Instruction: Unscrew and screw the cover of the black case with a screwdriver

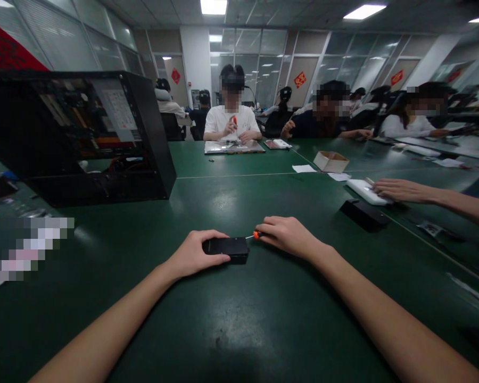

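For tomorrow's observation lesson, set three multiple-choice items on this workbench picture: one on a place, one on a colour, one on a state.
1. Where does the small black box lie?
A. on the green table between both hands
B. inside the open computer case
C. on a chair

2. What colour is the collar of the screwdriver?
A. blue
B. orange
C. white

3. How is the left hand placed?
A. raised in the air
B. flat on the computer case
C. gripping the box's left end

Answers:
1 A, the box sits on the tabletop.
2 B, orange shows beside the right hand.
3 C, thumb and fingers wrap the box.
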Tool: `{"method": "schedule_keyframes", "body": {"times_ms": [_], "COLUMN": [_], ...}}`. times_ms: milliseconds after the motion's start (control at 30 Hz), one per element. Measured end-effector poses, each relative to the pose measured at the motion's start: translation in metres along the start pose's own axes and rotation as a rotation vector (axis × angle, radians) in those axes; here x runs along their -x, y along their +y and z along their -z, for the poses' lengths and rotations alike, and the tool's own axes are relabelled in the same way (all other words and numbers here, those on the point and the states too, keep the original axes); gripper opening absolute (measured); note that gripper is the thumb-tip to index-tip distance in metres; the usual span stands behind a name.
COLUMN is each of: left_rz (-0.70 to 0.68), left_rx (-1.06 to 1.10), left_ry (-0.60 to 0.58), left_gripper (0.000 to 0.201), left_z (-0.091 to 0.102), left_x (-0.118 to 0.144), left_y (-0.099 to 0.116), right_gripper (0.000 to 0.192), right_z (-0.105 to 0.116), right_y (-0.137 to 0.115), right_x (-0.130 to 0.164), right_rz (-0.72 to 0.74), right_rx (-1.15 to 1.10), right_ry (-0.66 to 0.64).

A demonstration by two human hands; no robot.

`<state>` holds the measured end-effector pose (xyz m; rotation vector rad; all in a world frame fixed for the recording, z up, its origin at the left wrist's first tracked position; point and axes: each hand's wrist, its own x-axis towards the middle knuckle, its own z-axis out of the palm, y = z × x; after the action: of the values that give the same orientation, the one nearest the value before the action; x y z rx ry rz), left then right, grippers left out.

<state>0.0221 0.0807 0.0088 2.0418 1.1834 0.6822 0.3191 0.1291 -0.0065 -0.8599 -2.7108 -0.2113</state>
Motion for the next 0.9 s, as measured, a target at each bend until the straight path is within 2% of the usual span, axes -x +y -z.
{"method": "schedule_keyframes", "body": {"times_ms": [300,567,767,900], "left_rz": [0.013,-0.043,-0.048,-0.058], "left_rx": [0.046,0.042,0.039,0.051], "left_ry": [-0.006,-0.002,0.002,-0.004], "left_gripper": [0.046,0.047,0.049,0.052], "left_z": [-0.006,-0.010,-0.010,-0.011], "left_x": [-0.002,0.000,-0.001,-0.002], "left_y": [0.002,0.000,0.002,0.001], "right_gripper": [0.025,0.034,0.037,0.038], "right_z": [0.001,0.001,0.001,-0.002], "right_y": [0.002,-0.015,-0.019,-0.023], "right_x": [0.000,-0.005,-0.003,-0.008], "right_rz": [-0.002,0.047,0.060,0.045], "right_rx": [0.022,-0.049,-0.059,-0.190], "right_ry": [0.034,0.079,0.089,0.083]}}
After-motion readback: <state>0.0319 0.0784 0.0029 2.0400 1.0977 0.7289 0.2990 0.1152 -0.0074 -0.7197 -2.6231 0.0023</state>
